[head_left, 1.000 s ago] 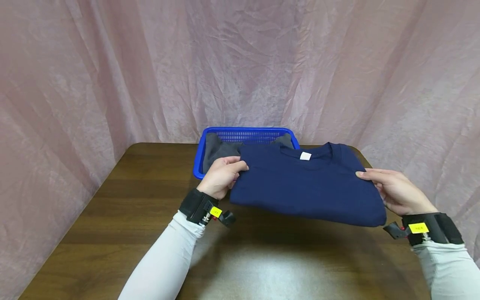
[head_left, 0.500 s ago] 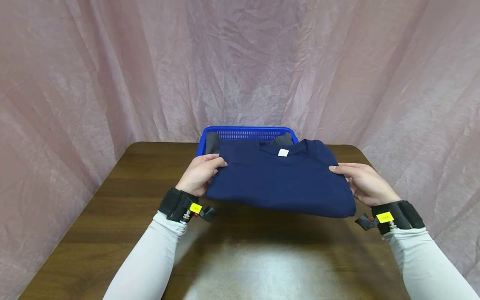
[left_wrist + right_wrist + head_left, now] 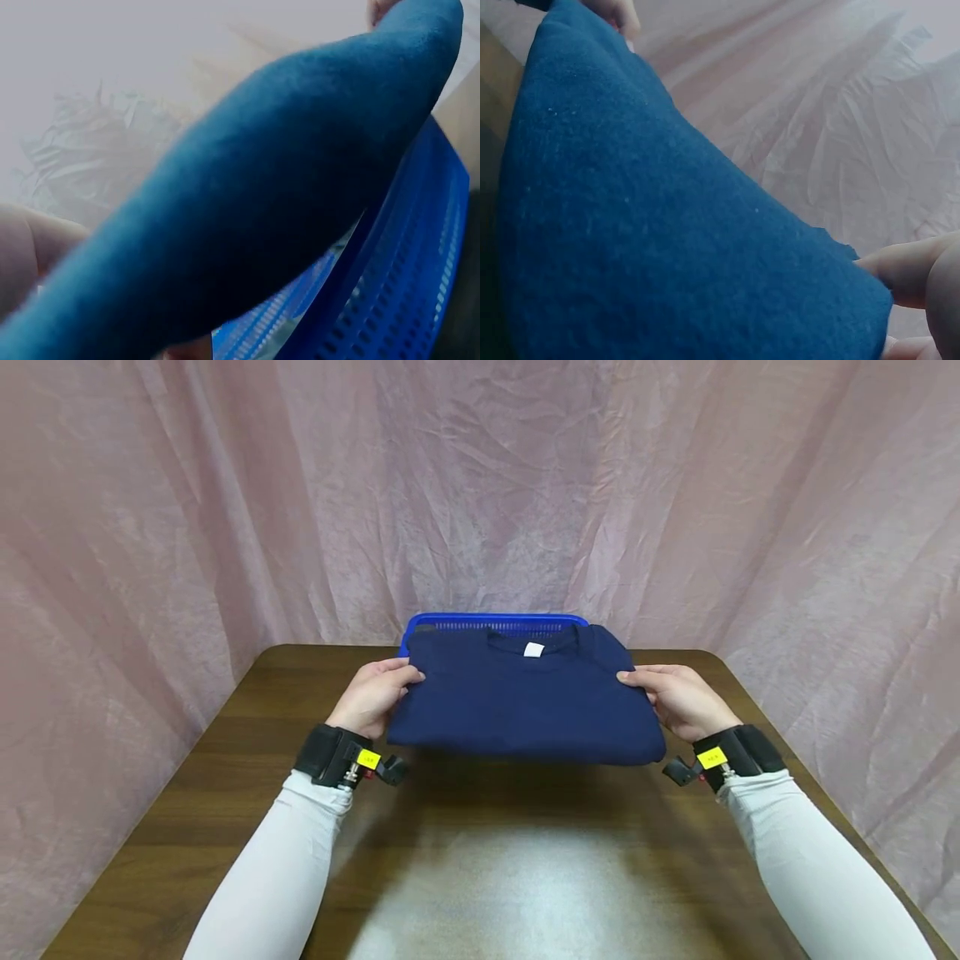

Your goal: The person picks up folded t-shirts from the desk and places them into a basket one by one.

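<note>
Curtain (image 3: 225, 502), pink, crinkled, hangs behind and beside everything. Table (image 3: 525, 877), dark wood, below, pale glare patch near front edge. Folded navy shirt (image 3: 525, 702) held flat above table, far edge over blue basket (image 3: 487, 623); white neck label faces up. Basket stands at table's back edge, mostly hidden by shirt. Left hand (image 3: 372, 696) pinches shirt's left edge, thumb on top. Right hand (image 3: 678, 700) pinches right edge, thumb likewise on top.
</note>
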`<action>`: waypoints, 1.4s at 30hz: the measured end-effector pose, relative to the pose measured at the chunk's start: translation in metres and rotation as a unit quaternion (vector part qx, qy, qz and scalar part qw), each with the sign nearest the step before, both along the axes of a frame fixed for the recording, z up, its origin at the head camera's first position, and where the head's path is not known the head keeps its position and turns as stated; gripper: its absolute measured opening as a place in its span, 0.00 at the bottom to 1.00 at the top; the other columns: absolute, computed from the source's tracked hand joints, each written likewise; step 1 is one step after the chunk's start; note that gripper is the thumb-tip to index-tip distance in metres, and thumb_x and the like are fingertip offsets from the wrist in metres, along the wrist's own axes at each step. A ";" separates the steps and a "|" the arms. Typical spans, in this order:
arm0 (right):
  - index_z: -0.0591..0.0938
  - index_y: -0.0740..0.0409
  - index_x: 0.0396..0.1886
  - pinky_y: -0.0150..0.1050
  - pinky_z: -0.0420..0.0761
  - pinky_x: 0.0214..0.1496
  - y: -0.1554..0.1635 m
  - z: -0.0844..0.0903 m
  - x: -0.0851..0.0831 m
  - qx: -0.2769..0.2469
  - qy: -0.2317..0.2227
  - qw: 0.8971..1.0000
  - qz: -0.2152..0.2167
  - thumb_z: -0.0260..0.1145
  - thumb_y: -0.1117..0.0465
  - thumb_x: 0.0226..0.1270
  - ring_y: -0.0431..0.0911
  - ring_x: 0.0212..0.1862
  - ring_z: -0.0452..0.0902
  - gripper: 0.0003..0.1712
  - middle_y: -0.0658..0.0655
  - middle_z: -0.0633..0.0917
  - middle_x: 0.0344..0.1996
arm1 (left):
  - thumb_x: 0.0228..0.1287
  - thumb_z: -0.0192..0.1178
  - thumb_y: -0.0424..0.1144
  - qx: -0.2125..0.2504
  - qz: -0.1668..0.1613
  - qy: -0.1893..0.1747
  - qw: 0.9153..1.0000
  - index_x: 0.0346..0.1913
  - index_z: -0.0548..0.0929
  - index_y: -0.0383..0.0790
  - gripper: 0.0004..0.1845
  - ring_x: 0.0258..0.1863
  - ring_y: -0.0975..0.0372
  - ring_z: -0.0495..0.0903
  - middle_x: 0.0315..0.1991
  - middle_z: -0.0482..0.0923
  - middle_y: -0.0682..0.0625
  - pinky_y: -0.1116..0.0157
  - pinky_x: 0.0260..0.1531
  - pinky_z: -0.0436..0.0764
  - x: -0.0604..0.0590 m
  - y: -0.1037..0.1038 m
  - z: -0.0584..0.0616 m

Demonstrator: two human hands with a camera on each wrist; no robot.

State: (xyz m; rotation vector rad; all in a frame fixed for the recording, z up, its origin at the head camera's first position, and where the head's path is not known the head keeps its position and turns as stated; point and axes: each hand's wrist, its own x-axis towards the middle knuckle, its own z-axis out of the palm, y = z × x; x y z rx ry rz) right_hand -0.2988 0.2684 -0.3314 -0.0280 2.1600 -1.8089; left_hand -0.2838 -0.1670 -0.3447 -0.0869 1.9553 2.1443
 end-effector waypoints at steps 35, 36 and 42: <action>0.69 0.72 0.81 0.54 0.74 0.82 -0.056 0.003 -0.077 0.195 0.047 0.978 -0.063 0.62 0.57 0.86 0.60 0.78 0.71 0.35 0.70 0.70 0.81 | 0.74 0.59 0.36 -0.303 0.087 0.048 0.948 0.78 0.71 0.24 0.33 0.74 0.40 0.76 0.78 0.71 0.30 0.50 0.69 0.84 -0.102 0.005 -0.025; 0.69 0.73 0.80 0.56 0.70 0.84 -0.057 0.002 -0.078 0.211 0.054 0.974 -0.064 0.62 0.57 0.86 0.62 0.81 0.67 0.34 0.71 0.67 0.83 | 0.71 0.60 0.38 -0.327 0.092 0.057 0.939 0.75 0.75 0.26 0.32 0.67 0.40 0.81 0.74 0.76 0.31 0.50 0.59 0.89 -0.124 0.000 -0.043; 0.78 0.71 0.73 0.48 0.88 0.54 -0.058 -0.001 -0.078 0.327 0.089 0.940 -0.050 0.61 0.57 0.84 0.61 0.65 0.78 0.27 0.73 0.78 0.73 | 0.57 0.66 0.45 -0.442 0.087 0.116 0.885 0.57 0.89 0.37 0.25 0.46 0.48 0.85 0.56 0.88 0.40 0.56 0.33 0.87 -0.258 -0.039 -0.151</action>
